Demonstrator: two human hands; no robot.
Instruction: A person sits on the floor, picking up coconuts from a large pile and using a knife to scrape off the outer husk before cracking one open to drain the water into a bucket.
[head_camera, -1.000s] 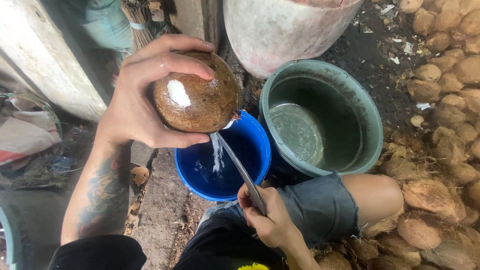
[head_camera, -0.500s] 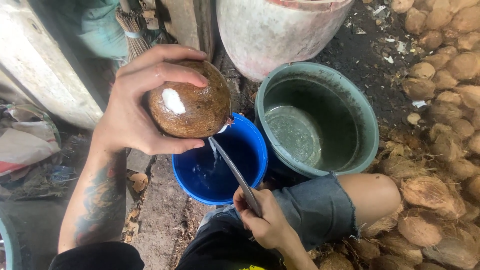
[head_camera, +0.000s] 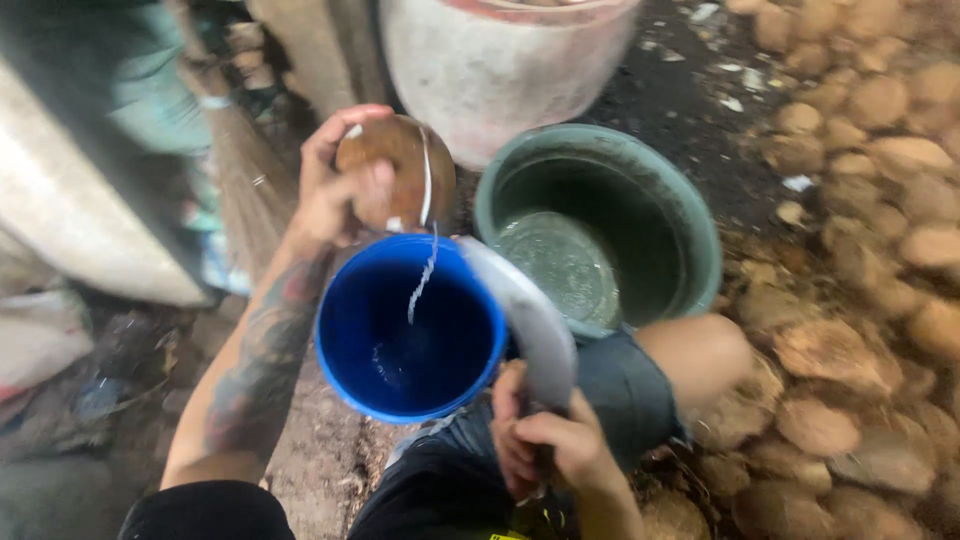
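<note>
My left hand (head_camera: 335, 185) grips a brown husked coconut (head_camera: 400, 170) that shows a white crack, held over the far rim of a blue bucket (head_camera: 350, 370). A thin stream of coconut water (head_camera: 425, 275) runs from the crack down into the bucket. My right hand (head_camera: 550, 445) holds the handle of a broad knife (head_camera: 520, 310), its blade lying over the bucket's right rim, pointing away from me. My knee (head_camera: 700, 355) sits just right of the blade.
A green basin (head_camera: 690, 230) holding some liquid stands right of the bucket. Behind both is a large pale tub (head_camera: 500, 75). Several husked coconuts (head_camera: 880, 300) are heaped on the dark ground at right. A broom (head_camera: 235, 150) and sacks lie at left.
The coconut has shifted up and away, now turned so its crack faces the bucket. The knife blade has swung from under the coconut to lie across the bucket's right rim.
</note>
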